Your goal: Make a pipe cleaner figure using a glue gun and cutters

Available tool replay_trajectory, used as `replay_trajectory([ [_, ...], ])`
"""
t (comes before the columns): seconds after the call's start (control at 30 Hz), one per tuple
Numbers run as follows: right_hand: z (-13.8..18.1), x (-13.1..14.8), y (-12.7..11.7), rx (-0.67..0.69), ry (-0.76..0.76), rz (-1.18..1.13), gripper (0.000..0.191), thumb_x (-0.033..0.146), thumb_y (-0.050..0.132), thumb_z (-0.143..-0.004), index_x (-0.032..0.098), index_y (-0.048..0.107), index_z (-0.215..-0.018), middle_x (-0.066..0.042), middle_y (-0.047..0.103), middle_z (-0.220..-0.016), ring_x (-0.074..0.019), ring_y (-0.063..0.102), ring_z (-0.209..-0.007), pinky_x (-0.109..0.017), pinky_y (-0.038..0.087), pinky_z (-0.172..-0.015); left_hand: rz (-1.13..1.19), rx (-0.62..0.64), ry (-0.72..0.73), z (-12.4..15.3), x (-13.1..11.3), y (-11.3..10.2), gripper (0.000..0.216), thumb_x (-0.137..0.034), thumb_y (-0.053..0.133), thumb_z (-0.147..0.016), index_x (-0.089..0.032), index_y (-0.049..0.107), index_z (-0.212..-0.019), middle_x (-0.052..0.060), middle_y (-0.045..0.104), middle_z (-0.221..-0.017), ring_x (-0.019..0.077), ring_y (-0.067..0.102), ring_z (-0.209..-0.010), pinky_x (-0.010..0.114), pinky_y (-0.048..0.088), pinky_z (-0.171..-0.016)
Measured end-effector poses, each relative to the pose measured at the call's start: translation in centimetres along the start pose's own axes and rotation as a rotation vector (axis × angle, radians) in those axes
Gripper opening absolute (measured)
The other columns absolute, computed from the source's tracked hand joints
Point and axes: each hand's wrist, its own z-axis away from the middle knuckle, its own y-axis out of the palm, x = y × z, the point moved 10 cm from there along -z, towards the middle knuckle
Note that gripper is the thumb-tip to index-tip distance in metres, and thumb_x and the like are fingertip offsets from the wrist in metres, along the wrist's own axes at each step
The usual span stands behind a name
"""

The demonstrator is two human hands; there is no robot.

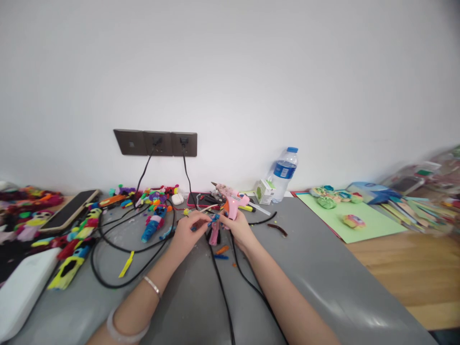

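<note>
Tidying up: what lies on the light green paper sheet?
On the light green paper sheet: a fuzzy green lump, a small pink-and-yellow piece and teal bits at the far edge. A blue-and-white pack hides its far right corner.

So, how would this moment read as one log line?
left hand: pinching small blue piece | right hand: holding pink glue gun | under them: gray mat

A plain white wall (251, 72) fills everything beyond the left hand (187, 235), softly and evenly lit. A dark socket strip (155, 143) of three plates sits low on it, above and left of that hand. A grey tabletop (316, 268) lies under both hands. Well to the right of the right hand (239, 230) it gives way to a wooden surface (406, 273).
</note>
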Motion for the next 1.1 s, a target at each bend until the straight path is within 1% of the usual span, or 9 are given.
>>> replay_trajectory([
  [0.17, 0.0, -0.5, 0.0, 0.001, 0.042, -0.016, 0.023, 0.032, 0.076, -0.059, 0.016, 0.062, -0.063, 0.003, 0.057, -0.053, -0.0084, 0.043, -0.046, -0.022, 0.031, -0.044, 0.005, -0.022, -0.02, 0.0, 0.3, -0.2, 0.011, -0.017, 0.062, -0.076, -0.02, 0.072, -0.08, 0.003, 0.069, -0.078, 0.0159, 0.063, -0.068, 0.024, 0.048, -0.061],
  [0.27, 0.0, -0.6, 0.2, 0.021, 0.048, -0.034, 0.034, 0.046, 0.076, -0.062, 0.016, 0.061, -0.066, 0.0, 0.061, -0.056, -0.0099, 0.046, -0.046, -0.023, 0.034, -0.044, 0.117, -0.069, -0.111, -0.1, 1.4, -0.6, 0.009, -0.021, 0.066, -0.072, -0.019, 0.071, -0.079, 0.003, 0.069, -0.074, 0.0152, 0.061, -0.063, 0.024, 0.048, -0.057],
  [0.4, -0.2, -0.4, -0.3, 0.035, 0.051, -0.071, 0.049, 0.065, 0.068, -0.067, 0.019, 0.055, -0.072, -0.003, 0.066, -0.059, -0.0127, 0.051, -0.045, -0.023, 0.035, -0.041, 0.26, -0.133, -0.269, 0.0, 3.2, -1.2, 0.017, -0.03, 0.073, -0.068, -0.017, 0.07, -0.079, -0.001, 0.062, -0.061, 0.0108, 0.052, -0.049, 0.021, 0.043, -0.047],
  [0.5, -0.6, 0.2, -1.6, 0.016, 0.039, -0.034, 0.053, 0.071, 0.064, -0.069, 0.02, 0.053, -0.077, -0.001, 0.064, -0.052, -0.0113, 0.045, -0.037, -0.022, 0.029, -0.036, 0.327, -0.217, -0.353, 0.3, 4.2, -2.0, 0.021, -0.033, 0.074, -0.067, -0.017, 0.07, -0.081, -0.003, 0.059, -0.059, 0.0091, 0.05, -0.046, 0.02, 0.04, -0.045],
  [0.6, -0.8, 1.6, -2.8, 0.021, -0.014, 0.024, 0.052, 0.071, 0.057, -0.074, 0.019, 0.057, -0.079, 0.001, 0.058, -0.042, -0.0085, 0.035, -0.03, -0.022, 0.02, -0.033, 0.414, -0.268, -0.406, 0.5, 4.8, -2.3, 0.025, -0.033, 0.075, -0.066, -0.017, 0.069, -0.084, -0.002, 0.062, -0.063, 0.008, 0.049, -0.047, 0.019, 0.039, -0.045],
  [0.77, 0.2, 4.2, -2.4, 0.195, -0.074, 0.115, 0.048, 0.065, 0.05, -0.084, 0.018, 0.063, -0.086, 0.004, 0.051, -0.038, -0.0077, 0.029, -0.031, -0.022, 0.018, -0.036, 0.523, -0.298, -0.459, 0.7, 5.1, -2.3, 0.029, -0.032, 0.078, -0.062, -0.016, 0.068, -0.084, -0.002, 0.061, -0.063, 0.007, 0.049, -0.049, 0.018, 0.036, -0.045],
  [0.9, 1.5, 5.1, -1.3, 0.345, -0.08, 0.164, 0.048, 0.063, 0.053, -0.084, 0.018, 0.061, -0.073, 0.003, 0.05, -0.037, -0.008, 0.031, -0.033, -0.023, 0.022, -0.039, 0.534, -0.315, -0.467, 0.7, 5.0, -2.5, 0.03, -0.032, 0.079, -0.06, -0.016, 0.068, -0.083, -0.004, 0.058, -0.057, 0.0071, 0.048, -0.047, 0.018, 0.034, -0.044],
  [1.03, 2.1, 4.6, -0.5, 0.445, -0.076, 0.235, 0.051, 0.06, 0.05, -0.088, 0.019, 0.052, -0.058, 0.002, 0.05, -0.037, -0.0076, 0.033, -0.035, -0.023, 0.024, -0.042, 0.479, -0.315, -0.451, 0.6, 5.0, -2.7, 0.029, -0.034, 0.078, -0.061, -0.017, 0.067, -0.082, -0.005, 0.056, -0.055, 0.0077, 0.05, -0.047, 0.018, 0.034, -0.043],
  [1.1, 2.2, 4.3, -0.1, 0.49, -0.08, 0.271, 0.053, 0.059, 0.047, -0.09, 0.019, 0.05, -0.056, 0.002, 0.049, -0.038, -0.0074, 0.032, -0.036, -0.022, 0.025, -0.042, 0.445, -0.315, -0.442, 0.7, 5.2, -2.9, 0.028, -0.034, 0.076, -0.063, -0.017, 0.068, -0.084, -0.005, 0.057, -0.056, 0.0078, 0.05, -0.047, 0.017, 0.034, -0.043],
])
